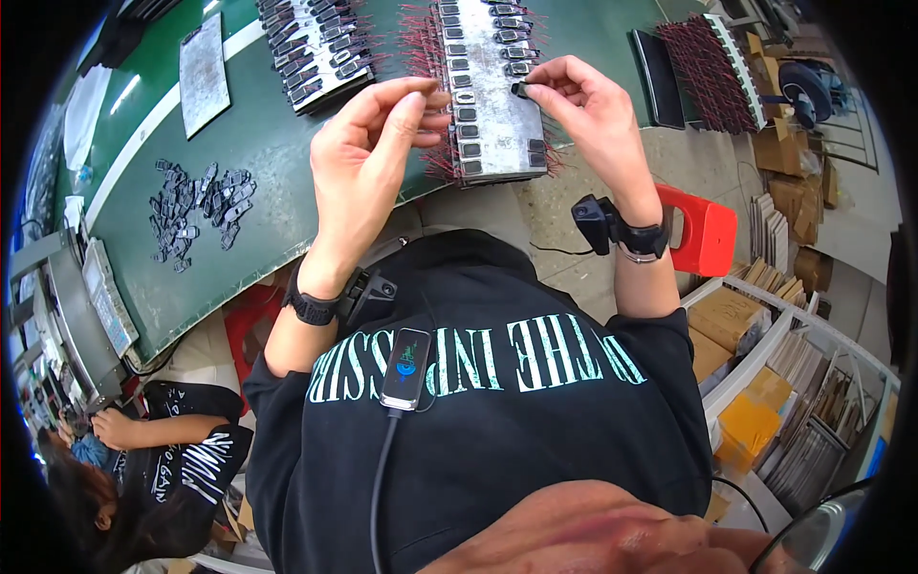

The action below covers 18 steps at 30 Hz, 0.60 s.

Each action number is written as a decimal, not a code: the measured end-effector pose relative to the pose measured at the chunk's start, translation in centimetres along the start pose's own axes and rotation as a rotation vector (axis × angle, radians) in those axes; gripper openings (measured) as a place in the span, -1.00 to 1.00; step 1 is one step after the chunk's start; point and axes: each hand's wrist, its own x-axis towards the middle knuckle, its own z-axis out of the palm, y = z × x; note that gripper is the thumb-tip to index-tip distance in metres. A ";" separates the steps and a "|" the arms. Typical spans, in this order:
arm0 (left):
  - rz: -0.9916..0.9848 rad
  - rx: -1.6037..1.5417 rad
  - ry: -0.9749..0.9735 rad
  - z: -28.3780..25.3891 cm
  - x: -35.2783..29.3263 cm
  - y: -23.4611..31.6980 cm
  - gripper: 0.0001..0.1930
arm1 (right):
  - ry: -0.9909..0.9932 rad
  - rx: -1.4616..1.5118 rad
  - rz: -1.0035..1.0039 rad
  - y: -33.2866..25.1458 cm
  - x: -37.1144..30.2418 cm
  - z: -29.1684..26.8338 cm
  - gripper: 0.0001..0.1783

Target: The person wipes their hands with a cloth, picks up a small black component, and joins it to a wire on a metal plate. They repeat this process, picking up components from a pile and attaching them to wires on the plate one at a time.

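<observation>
A long metal plate (pixel 492 134) lies at the table's near edge, lined along both sides with small black rectangular parts (pixel 466 114) trailing thin red wires. At its right side, my right hand (pixel 588 110) pinches a small black part (pixel 519 89) between thumb and forefinger, just below the right-hand row. My left hand (pixel 373 134) hovers by the plate's left row, fingers stretched out and slightly bent, with nothing visible in them. Its fingertips are beside the red wires; whether they touch is unclear.
On the green table (pixel 277 182) are a loose pile of black parts (pixel 201 206), a second filled plate (pixel 320 48), a bare plate (pixel 205 75) and a rack of red wires (pixel 712 72). A red stool (pixel 703 230) stands right; a co-worker (pixel 163 450) sits left.
</observation>
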 end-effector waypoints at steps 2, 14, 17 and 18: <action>0.003 0.013 -0.022 -0.3 -0.4 -0.5 -0.77 | 0.045 -0.049 -0.033 -0.2 -0.2 0.2 -0.82; 0.261 0.835 0.207 -5.7 -3.6 -0.7 -0.78 | 0.090 -0.337 -0.175 -2.8 -4.0 -0.2 -0.83; 0.315 1.226 0.317 -10.7 -3.8 -0.4 -0.78 | -0.011 -0.344 -0.139 -3.5 -5.1 0.4 -0.83; 0.348 1.384 0.346 -11.8 -3.7 -0.4 -0.78 | -0.017 -0.356 -0.172 -3.3 -5.0 0.0 -0.84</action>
